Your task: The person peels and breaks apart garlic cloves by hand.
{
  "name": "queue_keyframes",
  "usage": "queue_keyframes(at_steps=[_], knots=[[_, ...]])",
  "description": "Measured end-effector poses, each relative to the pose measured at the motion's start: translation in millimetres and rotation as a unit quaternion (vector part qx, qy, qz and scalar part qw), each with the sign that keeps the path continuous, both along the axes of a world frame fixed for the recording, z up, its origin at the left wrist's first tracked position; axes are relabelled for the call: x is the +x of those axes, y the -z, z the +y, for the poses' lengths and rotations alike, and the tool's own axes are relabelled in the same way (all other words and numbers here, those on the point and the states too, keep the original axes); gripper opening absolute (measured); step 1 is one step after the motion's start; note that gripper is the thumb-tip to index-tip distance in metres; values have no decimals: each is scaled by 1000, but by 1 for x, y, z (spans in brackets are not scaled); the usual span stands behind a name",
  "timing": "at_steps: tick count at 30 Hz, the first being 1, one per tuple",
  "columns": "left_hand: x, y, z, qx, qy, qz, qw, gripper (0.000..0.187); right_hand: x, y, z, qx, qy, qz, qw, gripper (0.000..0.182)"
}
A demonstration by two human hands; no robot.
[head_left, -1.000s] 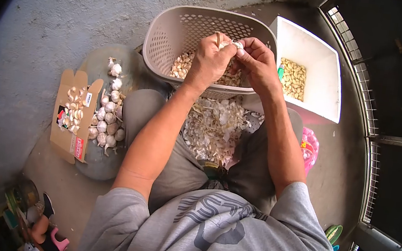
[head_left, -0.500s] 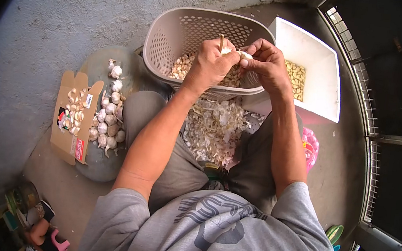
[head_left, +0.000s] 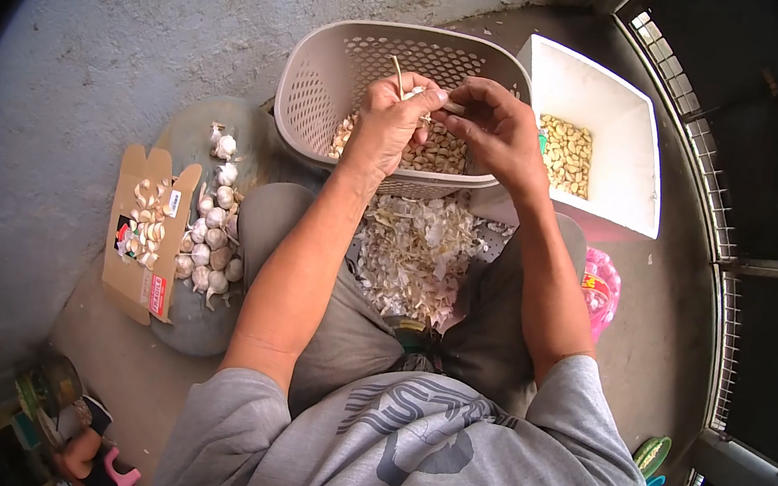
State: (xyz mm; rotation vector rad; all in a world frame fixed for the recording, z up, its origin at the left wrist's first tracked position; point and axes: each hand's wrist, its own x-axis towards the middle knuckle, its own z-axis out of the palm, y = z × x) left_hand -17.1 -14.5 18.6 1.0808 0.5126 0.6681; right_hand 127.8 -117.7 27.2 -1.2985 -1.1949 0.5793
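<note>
Over the brown plastic basket (head_left: 318, 69), my left hand (head_left: 386, 126) is closed around a garlic bulb, mostly hidden by the fingers, with its dry stem (head_left: 397, 75) poking up. My right hand (head_left: 509, 139) is closed beside it, thumb and fingers pinching a pale garlic piece (head_left: 454, 107) at my left fingertips. Loose garlic cloves (head_left: 439, 155) cover the basket's bottom. Below the basket, between my legs, lies a heap of papery garlic skins (head_left: 412, 256).
At left, whole garlic bulbs (head_left: 213, 236) sit on a round grey surface (head_left: 188, 335), beside a cardboard piece (head_left: 127, 284) bearing cloves (head_left: 148, 231). A white foam box (head_left: 622, 126) at right holds peeled cloves (head_left: 565, 158). A pink bag (head_left: 601, 279) lies near my right knee.
Both hands have moved slightly left, and the stem leans further left. My right hand has turned, its fingers curling inward. The white garlic seen between my hands is now mostly covered.
</note>
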Motion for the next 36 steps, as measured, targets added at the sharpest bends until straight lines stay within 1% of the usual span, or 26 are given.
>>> queue_keyframes(at_steps=[2, 3, 6, 10, 13, 15, 16, 17, 19, 20, 21, 24, 25, 28, 29, 30, 32, 33, 36], knots=[[1, -1, -2, 57, -26, 24, 998, 13, 8, -1, -2, -40, -38, 100, 993, 22], [1, -3, -3, 85, -39, 35, 995, 12, 8, -2, -2, -22, -41, 124, 991, 22], [3, -6, -9, 157, -52, 56, 985, 11, 13, 3, 1, -37, -55, 219, 974, 22], [1, -6, -7, 130, -44, 36, 990, 14, 17, 7, 2, 2, -59, 299, 952, 15], [-3, -9, -2, 139, -42, 42, 989, 15, 27, 3, -3, 2, -68, 289, 955, 10], [-4, -10, 1, 146, -51, 32, 987, 16, 40, -8, -16, -61, -160, 191, 967, 10], [-6, -12, 2, 143, -57, 35, 988, 14, 45, -19, -21, -92, -206, 140, 964, 10], [-7, -15, 2, 140, -64, 37, 987, 12, 48, -31, -26, -200, -250, 127, 939, 13], [-8, -18, 3, 141, -69, 39, 987, 11, 36, -22, -22, -194, -172, 2, 966, 18], [-9, -19, 3, 143, -68, 40, 987, 10, 27, -18, -19, -190, -131, -60, 971, 21], [-9, -18, 2, 146, -66, 41, 986, 10, 17, -15, -16, -174, -82, -52, 980, 25], [-5, -15, -1, 145, -66, 14, 987, 10, -7, -12, -4, -147, -3, 54, 988, 28], [-5, -15, 0, 151, -65, 24, 986, 9, -10, -5, 0, -103, -19, 83, 991, 29], [-8, -12, 3, 161, -55, 47, 984, 10, -3, 6, 7, -84, -84, 236, 964, 28], [-9, -12, 4, 159, -46, 51, 985, 11, -1, 8, 8, -88, -86, 256, 959, 29], [-9, -12, 3, 157, -36, 55, 985, 12, 0, 9, 8, -93, -53, 175, 979, 28], [-8, -13, 0, 270, -63, 120, 953, 15, 0, 9, 8, -102, 12, 10, 995, 27], [-7, -14, -1, 325, -79, 151, 930, 16, -8, -2, 3, -82, 75, -160, 981, 23], [-3, -16, -11, 429, -132, 185, 874, 18, -14, -4, -1, -32, 120, -287, 950, 20]])
